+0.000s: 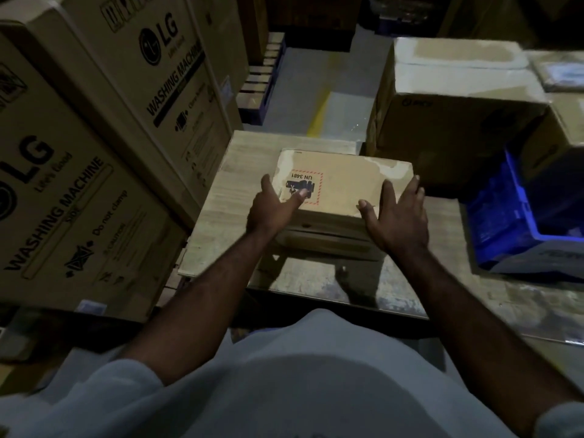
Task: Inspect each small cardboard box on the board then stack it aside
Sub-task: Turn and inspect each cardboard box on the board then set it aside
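Box: the small cardboard box (344,184) lies flat at the middle of the board (221,210), label side up.
Left hand: the left hand (271,205) is at the near-left corner, fingers straight and thumb laid over the top.
Right hand: the right hand (396,216) is at the near-right corner, fingers spread.
Purpose: the two hands bracket the box, probably to lift or turn it for inspection.
Label: the red-hatched label (305,188) reads "UN 3481", upside down to the viewer.
Left: the tall cartons (79,200) are printed "LG", "WASHING MACHINE" and "Do not clamp".
Right: a blue crate (505,216).
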The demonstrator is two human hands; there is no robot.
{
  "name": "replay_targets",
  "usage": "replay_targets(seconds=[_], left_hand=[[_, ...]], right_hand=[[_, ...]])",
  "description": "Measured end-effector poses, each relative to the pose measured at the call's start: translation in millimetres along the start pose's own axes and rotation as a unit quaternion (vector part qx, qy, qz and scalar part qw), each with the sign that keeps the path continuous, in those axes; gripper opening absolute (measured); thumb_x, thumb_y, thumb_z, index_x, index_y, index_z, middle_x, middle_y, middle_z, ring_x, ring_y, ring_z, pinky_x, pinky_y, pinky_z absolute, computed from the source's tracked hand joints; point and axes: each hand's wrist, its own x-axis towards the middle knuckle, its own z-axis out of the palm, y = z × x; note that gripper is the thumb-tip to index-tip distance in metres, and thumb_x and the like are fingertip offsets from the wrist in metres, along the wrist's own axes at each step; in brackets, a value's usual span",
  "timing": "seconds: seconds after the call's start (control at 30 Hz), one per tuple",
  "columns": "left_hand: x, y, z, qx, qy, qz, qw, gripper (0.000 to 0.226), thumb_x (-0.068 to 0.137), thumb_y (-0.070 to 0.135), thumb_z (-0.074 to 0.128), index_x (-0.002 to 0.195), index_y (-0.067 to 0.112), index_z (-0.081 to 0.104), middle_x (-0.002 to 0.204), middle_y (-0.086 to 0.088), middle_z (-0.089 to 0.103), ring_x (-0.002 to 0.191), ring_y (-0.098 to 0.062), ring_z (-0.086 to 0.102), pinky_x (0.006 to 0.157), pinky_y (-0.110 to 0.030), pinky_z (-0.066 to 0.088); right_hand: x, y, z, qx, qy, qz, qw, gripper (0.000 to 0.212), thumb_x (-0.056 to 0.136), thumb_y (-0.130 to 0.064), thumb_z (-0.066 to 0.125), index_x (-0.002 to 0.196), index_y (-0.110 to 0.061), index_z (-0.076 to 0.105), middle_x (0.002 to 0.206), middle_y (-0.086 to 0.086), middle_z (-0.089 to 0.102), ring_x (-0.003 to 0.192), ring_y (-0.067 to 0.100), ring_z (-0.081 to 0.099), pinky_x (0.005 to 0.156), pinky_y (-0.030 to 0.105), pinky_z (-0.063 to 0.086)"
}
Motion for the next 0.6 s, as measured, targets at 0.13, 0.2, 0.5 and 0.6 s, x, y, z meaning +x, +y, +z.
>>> replay_targets(seconds=[0.13, 0.2, 0.5, 0.6], left_hand=[[-19.0, -18.5, 6.5, -0.158, -0.010, -0.003, 0.987, 0.082, 0.079, 0.060, 0.078, 0.144, 0.026, 0.041, 0.118, 0.007, 0.070, 0.103, -0.018, 0.071, 0.092, -0.046, 0.061], [-23.9, -18.6, 4.0, -0.190, -0.023, -0.015, 0.981, 0.088, 0.070, 0.066, 0.077, 0.142, 0.027, 0.044, 0.120, 0.006, 0.070, 0.106, -0.018, 0.070, 0.094, -0.048, 0.060], [-36.1, 24.4, -20.3, -0.165, -0.093, 0.097, 0.977, 0.094, 0.071, 0.067, 0.075, 0.152, 0.032, 0.042, 0.145, 0.006, 0.058, 0.134, -0.018, 0.053, 0.111, -0.052, 0.047], [-33.2, 50.0, -31.7, -0.152, -0.103, 0.157, 0.970, 0.090, 0.078, 0.061, 0.076, 0.155, 0.033, 0.039, 0.150, 0.008, 0.053, 0.138, -0.013, 0.048, 0.111, -0.046, 0.044]], right_hand=[[-0.8, -0.4, 1.9, 0.025, 0.012, 0.008, 1.000, 0.074, 0.101, -0.067, 0.040, 0.156, -0.018, 0.035, 0.167, 0.033, 0.004, 0.141, 0.054, 0.033, 0.102, 0.059, 0.045], [0.7, -1.3, 0.8, 0.032, 0.009, 0.027, 0.999, 0.075, 0.100, -0.068, 0.039, 0.157, -0.020, 0.033, 0.167, 0.032, 0.007, 0.136, 0.055, 0.037, 0.099, 0.059, 0.046], [23.9, 17.2, -15.2, 0.151, -0.027, 0.126, 0.980, 0.081, 0.088, -0.087, 0.037, 0.152, -0.038, 0.034, 0.164, 0.012, 0.023, 0.139, 0.051, 0.033, 0.108, 0.063, 0.038], [29.2, 22.5, -13.4, 0.246, -0.042, 0.145, 0.957, 0.086, 0.084, -0.092, 0.035, 0.151, -0.038, 0.038, 0.160, 0.014, 0.030, 0.139, 0.049, 0.037, 0.111, 0.065, 0.037]])
